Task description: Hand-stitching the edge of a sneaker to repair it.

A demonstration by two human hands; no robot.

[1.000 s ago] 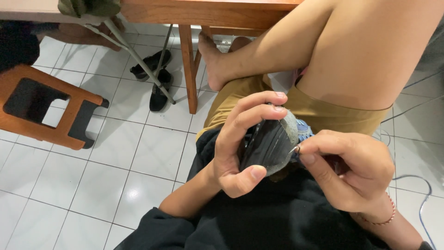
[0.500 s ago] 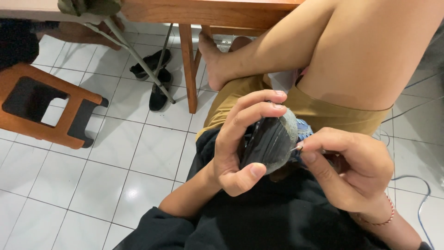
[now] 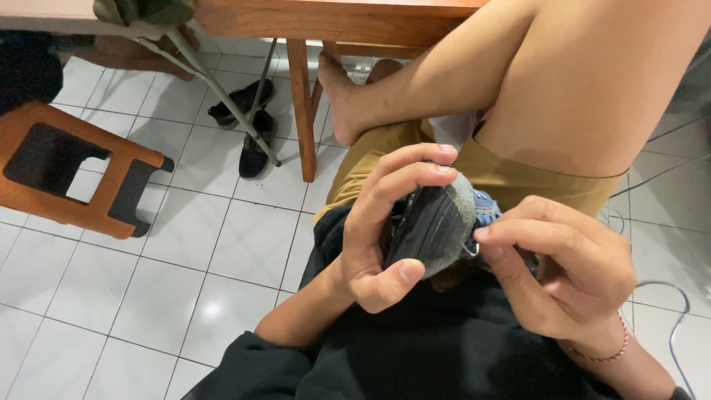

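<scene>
While the left hand wraps around a small dark shoe, thumb under the sole and fingers curled over its upper edge, the sole is turned up toward the eyes, so the rim can be seen and worked on. That hand is closed firmly on the shoe, which sits in the air just above the lap, over the black shirt. Beside it, the right hand pinches thumb and forefinger tight on something very thin at the sole's pale rim; it looks like a needle or thread, though it is too small to tell. A red cord bracelet circles that wrist. Beyond the hands, a bare leg crosses over the other in tan shorts, making a rest close under the work. Farther off on the white tile floor lie a pair of black shoes by a wooden table leg, with a small wooden stool at the left
</scene>
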